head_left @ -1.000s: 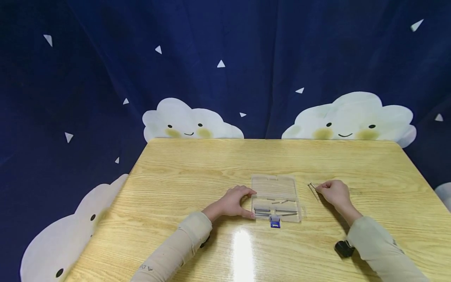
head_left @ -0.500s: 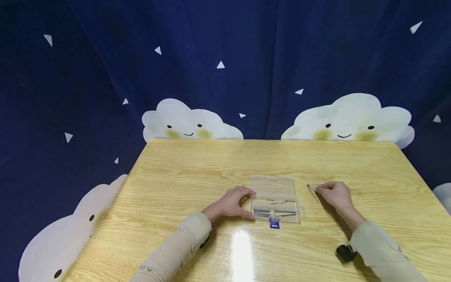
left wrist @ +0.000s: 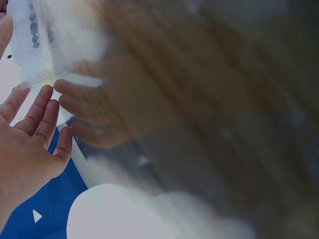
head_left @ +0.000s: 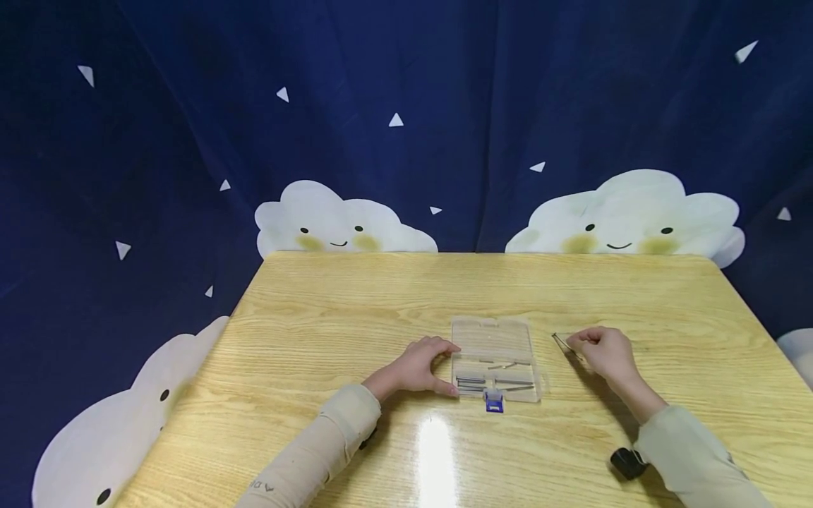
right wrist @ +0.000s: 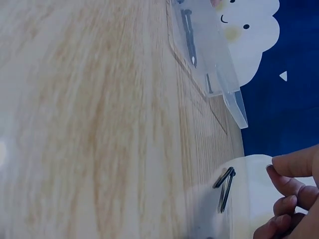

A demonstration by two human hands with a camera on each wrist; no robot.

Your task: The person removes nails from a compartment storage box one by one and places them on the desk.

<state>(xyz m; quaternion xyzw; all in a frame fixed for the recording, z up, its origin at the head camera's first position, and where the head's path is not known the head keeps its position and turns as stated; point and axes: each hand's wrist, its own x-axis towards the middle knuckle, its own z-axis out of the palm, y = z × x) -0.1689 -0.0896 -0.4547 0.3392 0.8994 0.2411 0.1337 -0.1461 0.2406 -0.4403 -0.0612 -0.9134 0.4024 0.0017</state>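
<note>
In the head view, a clear plastic case [head_left: 492, 339] lies open on the table, its lid folded back and a blue latch [head_left: 494, 403] at the front. Several nails [head_left: 470, 382] lie in its compartments. My left hand [head_left: 416, 363] touches the case's left side with thumb and fingers spread; its fingers look straight in the left wrist view. Right of the case, my right hand [head_left: 603, 349] is over two loose nails [right wrist: 225, 186], which lie with their heads together. Its thumb and index fingertips meet, with a small dark spot between them; I cannot tell if they pinch something.
The wooden table [head_left: 356, 296] is glossy and reflects the hands. Behind it hangs a dark blue curtain [head_left: 356, 127] with white clouds. A black device [head_left: 629, 463] sits at the right wrist.
The two loose nails right of the case lie closer together in the head view. My right hand has shifted only slightly; the left hand and the case stay as they were.
</note>
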